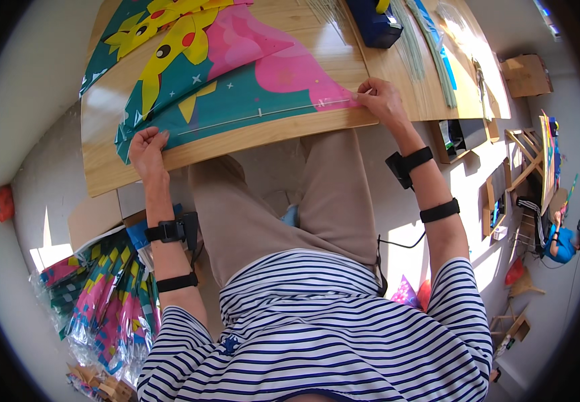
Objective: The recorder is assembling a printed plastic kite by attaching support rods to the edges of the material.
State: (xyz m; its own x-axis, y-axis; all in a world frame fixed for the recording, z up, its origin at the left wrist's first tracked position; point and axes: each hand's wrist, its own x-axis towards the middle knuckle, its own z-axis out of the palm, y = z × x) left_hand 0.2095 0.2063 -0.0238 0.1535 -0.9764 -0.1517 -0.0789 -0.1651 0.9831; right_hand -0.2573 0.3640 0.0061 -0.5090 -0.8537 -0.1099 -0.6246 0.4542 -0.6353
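A thin printed kite sail, green and pink with yellow cartoon figures, lies partly folded on the wooden table. Along its near edge runs a slim white rod. My left hand is closed, pinching the sail's left corner at the table's front edge. At the right corner, my right hand has thumb and forefinger pressed together on the pink tip, by the rod's end. Whether its fingers also grip the rod I cannot tell.
The table ends just before my lap. At its back right are a dark blue box and bundles of thin rods. Plastic-wrapped printed pieces sit low at left. Another person works far right.
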